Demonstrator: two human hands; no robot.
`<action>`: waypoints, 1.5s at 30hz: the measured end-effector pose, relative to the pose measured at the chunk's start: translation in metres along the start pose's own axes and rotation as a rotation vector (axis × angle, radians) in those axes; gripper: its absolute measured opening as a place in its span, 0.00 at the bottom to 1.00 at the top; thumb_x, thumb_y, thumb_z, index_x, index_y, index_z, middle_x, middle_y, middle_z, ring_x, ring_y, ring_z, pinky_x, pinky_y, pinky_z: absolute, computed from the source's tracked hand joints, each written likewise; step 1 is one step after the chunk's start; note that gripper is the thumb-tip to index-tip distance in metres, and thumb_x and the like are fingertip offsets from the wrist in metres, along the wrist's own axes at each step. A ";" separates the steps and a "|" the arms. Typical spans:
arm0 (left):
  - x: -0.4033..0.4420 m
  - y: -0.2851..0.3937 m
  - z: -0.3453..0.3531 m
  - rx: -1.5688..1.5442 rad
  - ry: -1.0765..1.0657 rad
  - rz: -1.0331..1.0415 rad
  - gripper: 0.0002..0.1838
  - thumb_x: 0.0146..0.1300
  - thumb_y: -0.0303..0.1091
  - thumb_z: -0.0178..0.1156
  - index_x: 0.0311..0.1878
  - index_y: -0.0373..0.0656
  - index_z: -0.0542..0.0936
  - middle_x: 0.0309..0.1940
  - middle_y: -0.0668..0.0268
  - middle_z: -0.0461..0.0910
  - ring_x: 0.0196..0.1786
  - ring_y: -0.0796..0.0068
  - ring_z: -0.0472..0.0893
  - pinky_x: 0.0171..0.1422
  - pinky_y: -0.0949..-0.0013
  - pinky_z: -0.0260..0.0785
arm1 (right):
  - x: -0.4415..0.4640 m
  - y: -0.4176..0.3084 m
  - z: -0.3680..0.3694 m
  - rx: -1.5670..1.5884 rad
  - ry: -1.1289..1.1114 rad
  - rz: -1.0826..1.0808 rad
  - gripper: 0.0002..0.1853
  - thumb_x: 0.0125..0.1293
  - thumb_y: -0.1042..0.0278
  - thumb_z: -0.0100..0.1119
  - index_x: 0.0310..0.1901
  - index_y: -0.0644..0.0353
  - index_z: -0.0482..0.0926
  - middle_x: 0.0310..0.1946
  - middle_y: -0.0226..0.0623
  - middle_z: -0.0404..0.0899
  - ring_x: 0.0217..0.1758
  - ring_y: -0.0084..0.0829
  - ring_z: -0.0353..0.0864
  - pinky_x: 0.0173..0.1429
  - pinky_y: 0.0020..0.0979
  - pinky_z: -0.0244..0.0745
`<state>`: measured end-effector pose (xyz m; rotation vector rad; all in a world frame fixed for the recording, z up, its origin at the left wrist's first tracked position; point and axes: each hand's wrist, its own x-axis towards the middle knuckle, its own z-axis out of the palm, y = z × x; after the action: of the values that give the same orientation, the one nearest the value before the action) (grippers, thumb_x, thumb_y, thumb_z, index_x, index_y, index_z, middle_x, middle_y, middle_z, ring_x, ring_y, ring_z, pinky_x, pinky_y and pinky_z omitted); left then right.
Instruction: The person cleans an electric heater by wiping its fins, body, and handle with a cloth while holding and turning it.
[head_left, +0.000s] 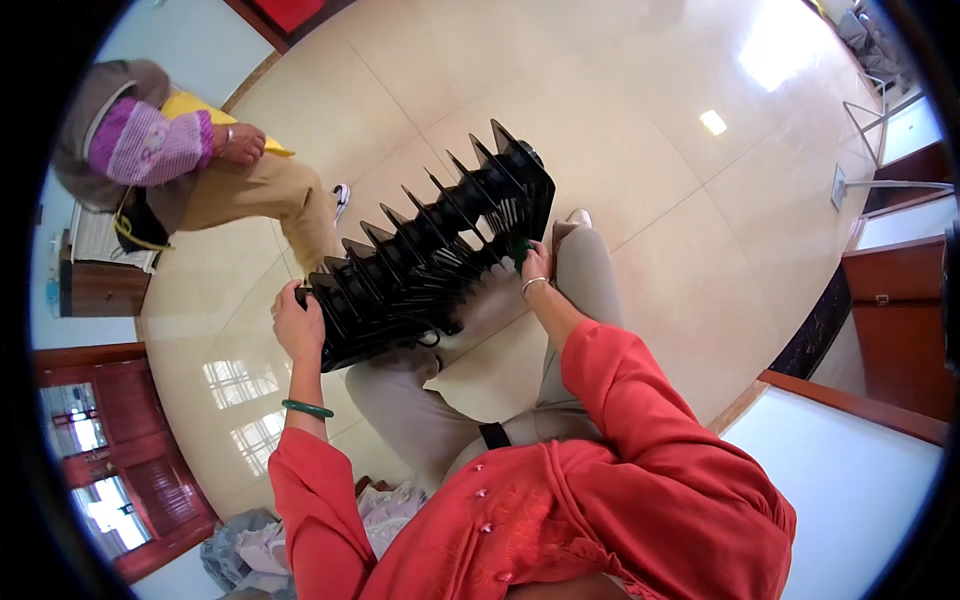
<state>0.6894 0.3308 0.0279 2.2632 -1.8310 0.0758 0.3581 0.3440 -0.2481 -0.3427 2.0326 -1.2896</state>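
Observation:
A long black frame (400, 280) with a row of thin upright fins and many slats stretches diagonally in front of my knees. I cannot tell exactly what kind of thing it is. My left hand (300, 325) is closed around its near left end, thumb over the dark edge. Against its right part, by the slats, my right hand (537, 264) is closed on a small dark green thing (521, 254), mostly hidden by the fingers and too small to name. A black loop (429, 339) hangs at the lower side of the frame.
Beyond the frame on the left sits another person (270, 190) in tan trousers, with a purple sleeve cover and a yellow cloth. Glossy tiles (640, 130) cover the floor. Bags (255, 545) lie at lower left, and a brown cabinet (895, 330) stands at right.

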 end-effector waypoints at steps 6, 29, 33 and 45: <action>0.002 -0.001 0.006 0.012 0.003 0.001 0.17 0.58 0.36 0.55 0.52 0.49 0.74 0.53 0.61 0.75 0.57 0.57 0.72 0.58 0.57 0.66 | -0.022 -0.052 -0.033 0.507 -0.296 0.004 0.13 0.63 0.76 0.45 0.46 0.60 0.77 0.33 0.29 0.76 0.36 0.20 0.73 0.41 0.22 0.68; 0.004 -0.005 0.015 -0.008 0.072 0.005 0.16 0.57 0.36 0.55 0.50 0.48 0.76 0.48 0.61 0.77 0.52 0.55 0.75 0.53 0.54 0.70 | -0.096 -0.252 -0.122 1.031 -0.480 -0.443 0.16 0.67 0.76 0.44 0.55 0.69 0.68 0.51 0.45 0.73 0.55 0.36 0.74 0.58 0.38 0.72; 0.002 -0.003 0.014 -0.010 0.079 0.011 0.16 0.56 0.35 0.55 0.49 0.47 0.76 0.47 0.60 0.77 0.53 0.56 0.75 0.53 0.54 0.70 | -0.098 -0.239 -0.113 0.923 -0.349 -0.583 0.16 0.68 0.77 0.43 0.55 0.69 0.68 0.51 0.45 0.73 0.55 0.35 0.73 0.59 0.37 0.71; 0.001 0.000 0.010 -0.024 0.085 0.004 0.16 0.56 0.34 0.55 0.48 0.46 0.77 0.47 0.61 0.78 0.53 0.58 0.75 0.53 0.55 0.69 | -0.105 -0.258 -0.126 0.718 -0.145 -0.757 0.16 0.69 0.75 0.42 0.56 0.67 0.70 0.50 0.43 0.74 0.52 0.32 0.73 0.57 0.33 0.69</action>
<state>0.6889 0.3279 0.0177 2.2049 -1.7838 0.1479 0.3133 0.3670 0.0538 -0.8652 1.2038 -2.2534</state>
